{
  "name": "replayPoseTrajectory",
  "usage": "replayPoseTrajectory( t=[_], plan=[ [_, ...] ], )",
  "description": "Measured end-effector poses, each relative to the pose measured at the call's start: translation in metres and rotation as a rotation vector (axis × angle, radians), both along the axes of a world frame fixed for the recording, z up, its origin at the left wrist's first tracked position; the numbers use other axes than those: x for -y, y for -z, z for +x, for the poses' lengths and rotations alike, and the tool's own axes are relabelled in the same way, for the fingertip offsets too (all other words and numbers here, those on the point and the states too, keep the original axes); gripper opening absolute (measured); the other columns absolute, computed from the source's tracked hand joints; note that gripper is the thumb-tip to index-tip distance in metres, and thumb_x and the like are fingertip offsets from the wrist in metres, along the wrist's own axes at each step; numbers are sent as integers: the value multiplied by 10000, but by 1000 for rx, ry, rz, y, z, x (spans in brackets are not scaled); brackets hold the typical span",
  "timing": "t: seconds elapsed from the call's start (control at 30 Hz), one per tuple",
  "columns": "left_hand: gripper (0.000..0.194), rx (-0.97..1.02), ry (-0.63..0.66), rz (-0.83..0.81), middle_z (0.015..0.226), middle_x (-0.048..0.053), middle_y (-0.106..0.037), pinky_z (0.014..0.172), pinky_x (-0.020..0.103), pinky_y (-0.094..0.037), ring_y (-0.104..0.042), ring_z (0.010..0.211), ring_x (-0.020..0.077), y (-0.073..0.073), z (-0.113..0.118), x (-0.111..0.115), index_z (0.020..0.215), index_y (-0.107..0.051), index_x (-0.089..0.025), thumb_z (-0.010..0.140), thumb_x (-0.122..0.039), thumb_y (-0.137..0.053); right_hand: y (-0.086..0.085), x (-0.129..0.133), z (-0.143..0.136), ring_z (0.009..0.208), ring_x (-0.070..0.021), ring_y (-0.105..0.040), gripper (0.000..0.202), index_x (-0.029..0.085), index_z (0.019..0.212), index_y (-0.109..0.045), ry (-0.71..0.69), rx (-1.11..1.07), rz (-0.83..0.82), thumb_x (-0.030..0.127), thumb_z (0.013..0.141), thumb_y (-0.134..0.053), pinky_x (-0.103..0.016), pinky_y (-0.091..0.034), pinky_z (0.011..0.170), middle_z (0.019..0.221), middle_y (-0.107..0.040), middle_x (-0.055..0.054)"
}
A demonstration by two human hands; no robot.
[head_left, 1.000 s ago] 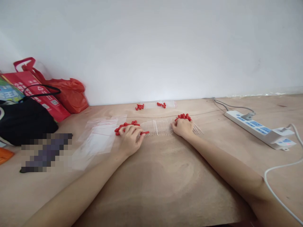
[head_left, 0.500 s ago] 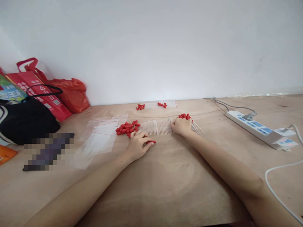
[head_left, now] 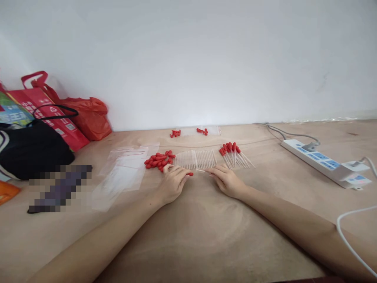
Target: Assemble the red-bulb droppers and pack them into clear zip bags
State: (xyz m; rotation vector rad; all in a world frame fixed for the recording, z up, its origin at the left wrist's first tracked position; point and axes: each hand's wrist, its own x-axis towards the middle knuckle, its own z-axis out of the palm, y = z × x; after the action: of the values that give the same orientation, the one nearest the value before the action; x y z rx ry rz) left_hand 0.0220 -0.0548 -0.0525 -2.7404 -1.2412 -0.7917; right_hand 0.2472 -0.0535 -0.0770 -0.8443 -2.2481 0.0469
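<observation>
My left hand (head_left: 174,181) is closed on a red rubber dropper bulb (head_left: 191,173), whose end sticks out past the fingertips. Facing it, my right hand (head_left: 226,180) pinches a thin clear dropper tube (head_left: 201,170) that points left toward the bulb, with a small gap between them. Behind the hands lies a row of clear dropper tubes (head_left: 203,158), side by side. A heap of loose red bulbs (head_left: 159,160) is just beyond my left hand. Beyond my right hand, several droppers with red bulbs fitted (head_left: 230,148) lie fanned out.
Clear zip bags (head_left: 126,167) lie left of the heap. Near the wall is another clear bag (head_left: 188,131) with red bulbs around it. A white power strip (head_left: 319,159) with cables sits at right. Red bags (head_left: 88,118) and a black bag (head_left: 35,149) stand at left.
My right hand has picked up a tube from the row's right end and brought it left and nearer, toward the bulb. My left hand stays nearly in place, still holding the bulb.
</observation>
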Motion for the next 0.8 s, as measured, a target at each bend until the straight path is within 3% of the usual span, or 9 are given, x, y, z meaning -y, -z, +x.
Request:
replayPoseTrajectory(
  t=[0.33, 0.57, 0.8],
  plan=[
    [199, 47, 26, -6, 843, -3, -656, 854, 368, -208, -549, 794, 148, 0, 2, 2, 893, -542, -195, 889, -219, -344, -2, -2, -4, 707, -142, -500, 253, 158, 1027, -555, -49, 74, 14, 170, 870, -357, -282, -334, 665, 770, -572, -57],
    [219, 131, 64, 36, 696, -15, -638, 839, 347, -228, -548, 673, 123, 0, 3, 2, 797, -559, -187, 880, -276, -378, -3, -2, -4, 709, -128, -519, 248, 182, 1028, -580, -72, 62, 14, 177, 863, -393, -285, -285, 658, 799, -616, -49],
    [214, 76, 131, 64, 698, -10, -647, 839, 366, -208, -547, 672, 129, -1, 2, 3, 768, -577, -188, 871, -244, -398, -9, -3, -3, 654, -110, -523, 224, 183, 984, -603, -85, 107, -48, 198, 854, -421, -289, -244, 645, 791, -632, -32]
  ],
)
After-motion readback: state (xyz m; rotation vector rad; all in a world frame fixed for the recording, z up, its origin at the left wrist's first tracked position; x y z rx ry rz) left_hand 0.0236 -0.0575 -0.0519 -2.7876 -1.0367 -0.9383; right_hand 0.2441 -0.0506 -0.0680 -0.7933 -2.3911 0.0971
